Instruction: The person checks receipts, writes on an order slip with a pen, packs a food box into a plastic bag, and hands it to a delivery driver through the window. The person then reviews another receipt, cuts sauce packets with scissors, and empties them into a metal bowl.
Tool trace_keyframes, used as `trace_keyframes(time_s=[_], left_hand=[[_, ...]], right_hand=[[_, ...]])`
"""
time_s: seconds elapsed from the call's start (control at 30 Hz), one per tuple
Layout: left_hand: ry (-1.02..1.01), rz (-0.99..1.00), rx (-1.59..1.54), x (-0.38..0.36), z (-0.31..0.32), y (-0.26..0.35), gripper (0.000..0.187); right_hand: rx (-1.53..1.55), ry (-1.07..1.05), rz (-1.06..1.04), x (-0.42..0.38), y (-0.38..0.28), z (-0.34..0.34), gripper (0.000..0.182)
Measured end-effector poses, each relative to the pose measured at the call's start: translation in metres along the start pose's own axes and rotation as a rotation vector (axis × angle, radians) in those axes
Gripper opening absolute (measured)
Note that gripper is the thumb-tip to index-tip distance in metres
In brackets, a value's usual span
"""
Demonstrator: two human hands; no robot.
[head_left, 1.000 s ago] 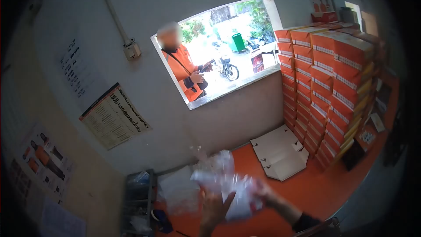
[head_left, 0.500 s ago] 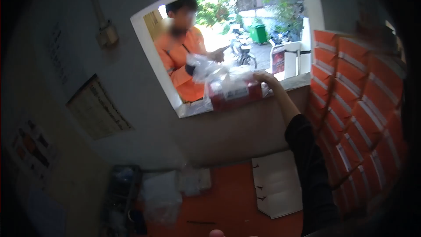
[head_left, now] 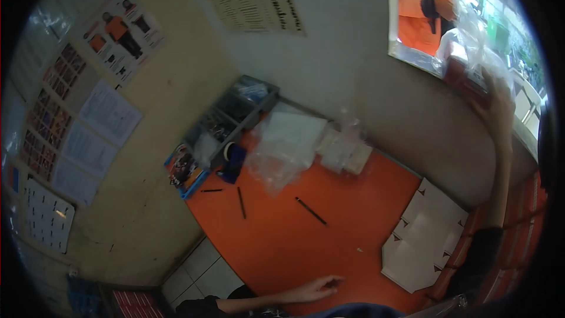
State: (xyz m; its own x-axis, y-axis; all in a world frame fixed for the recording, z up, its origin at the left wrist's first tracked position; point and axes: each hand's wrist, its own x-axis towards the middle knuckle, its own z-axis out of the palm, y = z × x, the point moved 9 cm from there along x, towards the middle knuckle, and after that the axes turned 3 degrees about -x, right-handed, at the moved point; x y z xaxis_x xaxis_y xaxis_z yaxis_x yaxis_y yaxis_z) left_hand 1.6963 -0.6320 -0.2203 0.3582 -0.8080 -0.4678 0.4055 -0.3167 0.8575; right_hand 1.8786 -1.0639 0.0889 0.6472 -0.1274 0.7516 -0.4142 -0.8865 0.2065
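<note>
At the window ledge on the upper right, my right hand is on a red box wrapped in clear plastic, its fingers around the near side. A person in an orange jacket stands outside the window, one hand close to the top of the plastic. My left hand hangs over the front part of the orange table, fingers apart and holding nothing. Flattened white cardboard lies on the table's right side.
Plastic bags, a grey compartment tray, a tape dispenser and pens are on the table. Stacked orange boxes stand at the right. Posters hang on the left wall.
The view has turned left and down, so the window now sits at the upper right. My left hand has come into fuller view. My right hand is still at the box.
</note>
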Motion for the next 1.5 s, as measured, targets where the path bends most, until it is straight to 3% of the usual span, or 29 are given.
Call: trace_keyframes(time_s=[0.13, 0.3, 0.37, 0.4, 0.53, 0.6, 0.7, 0.77, 0.83, 0.9, 0.93, 0.97, 1.03, 1.13, 1.17, 1.27, 1.3, 1.37, 1.43, 1.5], left_hand=[[0.036, -0.002, 0.098, -0.041, -0.017, -0.027, 0.048], [0.213, 0.0, 0.14, -0.084, -0.064, -0.067, 0.05], [0.334, 0.068, 0.156, -0.108, -0.083, -0.073, 0.051], [0.349, 0.085, 0.14, -0.121, -0.087, -0.076, 0.051], [0.523, 0.038, 0.125, -0.178, -0.113, -0.11, 0.055], [0.629, -0.164, 0.0, -0.208, -0.124, -0.163, 0.06], [0.816, -0.022, -0.065, -0.255, -0.129, -0.188, 0.065], [0.861, -0.079, -0.048, -0.291, -0.131, -0.212, 0.066], [0.947, -0.071, 0.049, -0.336, -0.134, -0.228, 0.067], [1.099, -0.009, 0.059, -0.389, -0.14, -0.257, 0.068], [1.191, 0.031, 0.11, -0.419, -0.142, -0.277, 0.068], [1.3, 0.05, 0.163, -0.454, -0.14, -0.299, 0.069], [1.446, 0.008, 0.087, -0.519, -0.127, -0.352, 0.07], [1.62, -0.094, -0.05, -0.64, -0.096, -0.434, 0.075], [1.705, -0.066, -0.085, -0.68, -0.084, -0.458, 0.076], [1.981, -0.292, -0.41, -0.809, -0.011, -0.523, 0.074], [2.19, -0.251, -0.43, -0.851, 0.028, -0.533, 0.073], [2.531, -0.222, -0.536, -0.918, 0.094, -0.539, 0.072], [2.678, -0.259, -0.615, -0.963, 0.149, -0.547, 0.072], [2.859, -0.34, -0.96, -0.975, 0.202, -0.6, 0.072]], right_hand=[[-0.047, -0.171, 0.186, 0.006, -0.003, 0.015, 0.075], [-0.057, -0.073, 0.019, 0.008, -0.015, 0.017, 0.083], [-0.438, -0.283, 0.168, 0.003, -0.039, -0.015, 0.084], [-0.525, -0.252, 0.14, 0.004, -0.048, -0.025, 0.079], [-0.167, -0.064, 0.194, 0.007, -0.044, -0.033, 0.075], [-0.115, -0.032, 0.189, 0.009, -0.04, -0.024, 0.075], [-0.036, -0.052, 0.235, -0.001, -0.046, -0.013, 0.075], [-0.002, -0.098, 0.265, -0.021, -0.053, -0.017, 0.075], [-0.011, -0.015, 0.079, -0.021, -0.086, -0.035, 0.075], [0.093, 0.096, -0.309, -0.031, -0.151, -0.047, 0.077], [0.339, 0.359, -0.407, -0.046, -0.24, -0.127, 0.083], [0.598, 0.278, -0.472, -0.063, -0.322, -0.175, 0.08], [1.023, -0.2, -0.601, -0.114, -0.502, -0.232, 0.075], [1.311, -0.739, -0.961, -0.237, -0.745, -0.346, 0.071], [1.37, -0.843, -1.084, -0.273, -0.815, -0.384, 0.07], [1.603, -1.029, -1.373, -0.362, -1.01, -0.5, 0.07], [1.772, -1.077, -1.504, -0.392, -1.072, -0.54, 0.071], [1.68, -0.966, -1.166, -0.434, -1.12, -0.684, 0.051], [1.962, -0.913, -1.277, -0.528, -1.186, -0.783, 0.042], [1.91, -1.107, -1.621, -0.659, -1.231, -0.873, 0.044]])
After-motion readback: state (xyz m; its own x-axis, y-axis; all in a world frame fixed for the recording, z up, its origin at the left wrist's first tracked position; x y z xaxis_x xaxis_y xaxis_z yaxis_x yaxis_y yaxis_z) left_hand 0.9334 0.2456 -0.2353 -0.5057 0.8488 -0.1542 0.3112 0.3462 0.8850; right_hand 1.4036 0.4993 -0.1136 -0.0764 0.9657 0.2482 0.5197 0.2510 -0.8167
